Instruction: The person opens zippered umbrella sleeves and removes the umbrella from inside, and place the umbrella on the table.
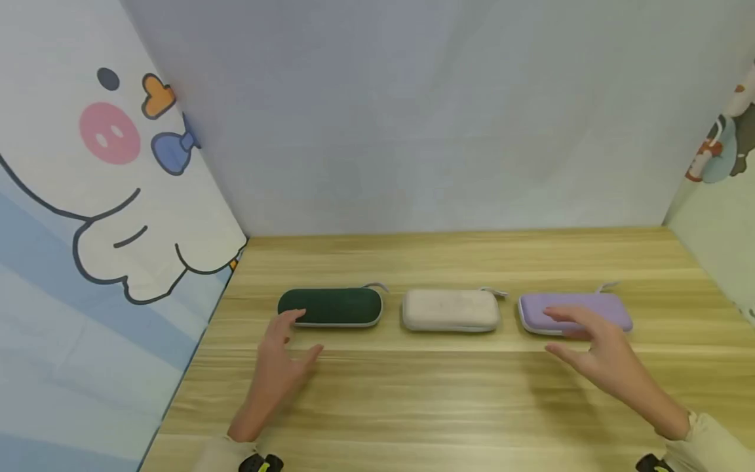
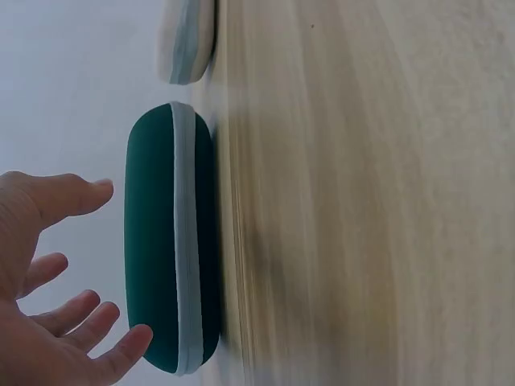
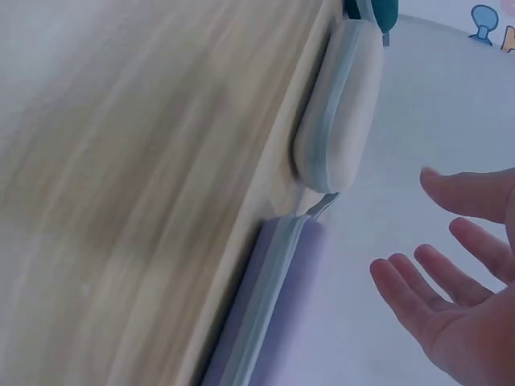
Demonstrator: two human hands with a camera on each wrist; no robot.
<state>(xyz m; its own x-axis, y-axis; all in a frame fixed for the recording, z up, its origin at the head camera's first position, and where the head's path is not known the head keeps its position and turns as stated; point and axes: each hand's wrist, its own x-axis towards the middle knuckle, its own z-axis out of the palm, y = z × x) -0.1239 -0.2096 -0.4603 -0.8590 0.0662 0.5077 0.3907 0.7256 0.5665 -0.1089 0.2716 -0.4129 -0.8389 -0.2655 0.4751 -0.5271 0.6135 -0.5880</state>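
Observation:
Three zippered cases lie in a row on the wooden table. On the left is a dark green case (image 1: 330, 307); my left hand (image 1: 279, 367) hovers at its near left end, thumb and fingers spread, holding nothing. In the left wrist view the fingertips come close to the green case (image 2: 153, 233). A cream case (image 1: 451, 311) lies in the middle, with neither hand on it. Over the near side of the purple case (image 1: 613, 310) on the right is my right hand (image 1: 607, 357), thumb apart from the fingers, nothing in it. The right wrist view shows the purple case (image 3: 282, 305) below that hand.
The wood-grain table (image 1: 413, 400) meets a pale cloth backdrop (image 1: 436, 118) behind the cases. A cartoon-printed cloth (image 1: 53, 314) borders the left side, and another printed panel (image 1: 714, 216) the right. Each case has a small wrist strap at its back right.

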